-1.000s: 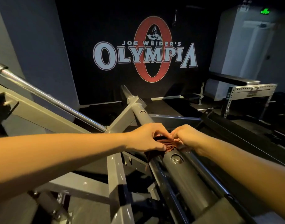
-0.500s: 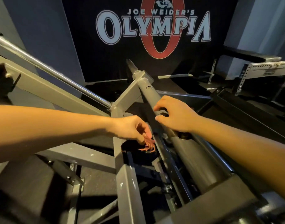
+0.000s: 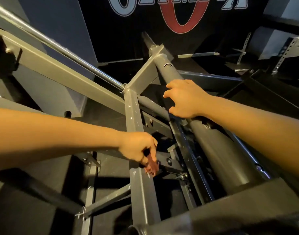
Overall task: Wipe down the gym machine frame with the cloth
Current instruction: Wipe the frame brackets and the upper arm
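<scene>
Now the left hand [image 3: 137, 150] grips the reddish-brown cloth [image 3: 151, 166] against the grey square steel beam [image 3: 133, 119], which runs straight down-frame; the right hand [image 3: 184, 99] is splayed and empty at centre.

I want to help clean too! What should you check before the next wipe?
1. Left hand grips the cloth: ok.
2. Cloth touches the square frame beam: ok.
3. Right hand holds nothing: ok.
4. Right hand rests on the round tube: cannot tell.
5. Beam clean: not ok, pale marks show.
</scene>
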Available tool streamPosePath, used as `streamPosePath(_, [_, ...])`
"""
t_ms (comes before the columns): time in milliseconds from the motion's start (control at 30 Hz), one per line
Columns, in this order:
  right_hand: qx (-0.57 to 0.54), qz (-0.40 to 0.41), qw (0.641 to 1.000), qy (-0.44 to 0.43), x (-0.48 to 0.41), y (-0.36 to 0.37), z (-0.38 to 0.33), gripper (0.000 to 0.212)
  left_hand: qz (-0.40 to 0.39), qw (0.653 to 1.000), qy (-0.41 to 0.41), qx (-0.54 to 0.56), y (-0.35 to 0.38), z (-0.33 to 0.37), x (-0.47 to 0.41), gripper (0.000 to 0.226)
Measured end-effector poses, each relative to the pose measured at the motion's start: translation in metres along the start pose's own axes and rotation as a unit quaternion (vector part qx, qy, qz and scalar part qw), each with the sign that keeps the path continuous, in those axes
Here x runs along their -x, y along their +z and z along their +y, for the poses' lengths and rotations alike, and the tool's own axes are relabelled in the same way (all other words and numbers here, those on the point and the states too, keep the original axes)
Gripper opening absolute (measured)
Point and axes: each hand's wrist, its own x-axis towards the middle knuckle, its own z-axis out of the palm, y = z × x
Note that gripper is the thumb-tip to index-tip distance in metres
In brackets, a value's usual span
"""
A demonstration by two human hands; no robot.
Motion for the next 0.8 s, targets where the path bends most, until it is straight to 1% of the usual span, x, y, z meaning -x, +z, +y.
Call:
streamPosePath(33, [-0.001,0.002,1.0,-0.001,0.0,0.0,0.0,0.044,0.0,1.0,-0.029,0.006,0.0,0.009,0.004,0.014])
streamPosePath(67, [-0.002,0.004,1.0,0.001,0.0,0.001,0.0,0.044,0.003,1.0,-0.024,0.017,0.003,0.009,0.001,0.005])
streamPosePath(100, [-0.004,0.006,1.0,0.002,0.001,0.001,0.0,0.044,-0.004,1.0,-0.021,0.007,0.007,0.016,0.002,0.016])
streamPosePath(133, [-0.005,0.008,1.0,0.001,0.001,0.001,0.0,0.043,-0.006,1.0,0.013,0.005,0.015,0.022,0.002,0.022])
streamPosePath(233, [-0.01,0.014,1.0,0.0,0.001,0.003,0.002,0.042,-0.102,0.99,0.08,0.052,0.029,0.054,0.015,0.014])
streamPosePath(267, [-0.013,0.015,1.0,0.0,0.001,0.003,0.002,0.042,-0.086,0.991,0.098,0.039,0.031,0.049,0.013,0.01])
streamPosePath(300, [-0.017,0.017,1.0,-0.001,0.001,0.003,0.003,0.041,-0.054,0.995,0.08,0.001,0.026,0.041,0.011,0.005])
streamPosePath(367, [-0.02,0.02,1.0,-0.001,0.002,0.002,0.003,0.04,0.036,0.998,0.004,-0.043,0.011,0.014,0.008,0.011])
streamPosePath(400, [-0.019,0.023,1.0,-0.002,0.002,0.001,0.003,0.039,0.06,0.997,-0.029,-0.042,0.005,0.003,0.007,0.015])
streamPosePath(433, [-0.018,0.024,1.0,-0.002,0.003,0.001,0.003,0.039,0.074,0.996,-0.032,-0.035,0.008,0.0,0.009,0.015])
streamPosePath(467, [-0.018,0.025,1.0,-0.002,0.002,0.001,0.003,0.039,0.066,0.997,-0.015,-0.025,0.015,0.01,0.013,0.011])
streamPosePath(500, [-0.019,0.026,0.999,-0.003,0.002,0.002,0.003,0.038,0.028,0.999,0.01,-0.017,0.018,0.032,0.018,0.006])
streamPosePath(533, [-0.02,0.026,0.999,-0.002,0.002,0.002,0.004,0.037,-0.024,0.999,0.045,0.003,0.026,0.048,0.019,0.005])
streamPosePath(567, [-0.021,0.027,0.999,-0.004,0.002,0.003,0.004,0.037,-0.052,0.996,0.072,0.009,0.034,0.06,0.022,0.006])
streamPosePath(600, [-0.023,0.03,0.999,-0.005,0.002,0.003,0.005,0.036,-0.055,0.995,0.085,-0.003,0.036,0.061,0.021,0.006])
streamPosePath(633, [-0.025,0.031,0.999,-0.006,0.002,0.003,0.005,0.036,-0.018,0.995,0.077,-0.059,0.031,0.054,0.018,0.006])
streamPosePath(667, [-0.027,0.031,0.999,-0.006,0.002,0.003,0.006,0.036,0.019,0.996,0.023,-0.089,0.023,0.039,0.014,0.009])
streamPosePath(700, [-0.029,0.03,0.999,-0.006,0.002,0.003,0.006,0.036,0.048,0.993,-0.04,-0.097,0.011,0.027,0.014,0.018])
streamPosePath(733, [-0.029,0.03,0.999,-0.006,0.002,0.003,0.006,0.036,0.065,0.991,-0.072,-0.095,0.004,0.011,0.012,0.027])
streamPosePath(767, [-0.026,0.03,0.999,-0.006,0.002,0.003,0.006,0.036,0.081,0.99,-0.074,-0.087,0.004,0.004,0.011,0.029])
streamPosePath(800, [-0.024,0.03,0.999,-0.005,0.002,0.003,0.006,0.036,0.081,0.992,-0.054,-0.079,0.008,0.007,0.01,0.023])
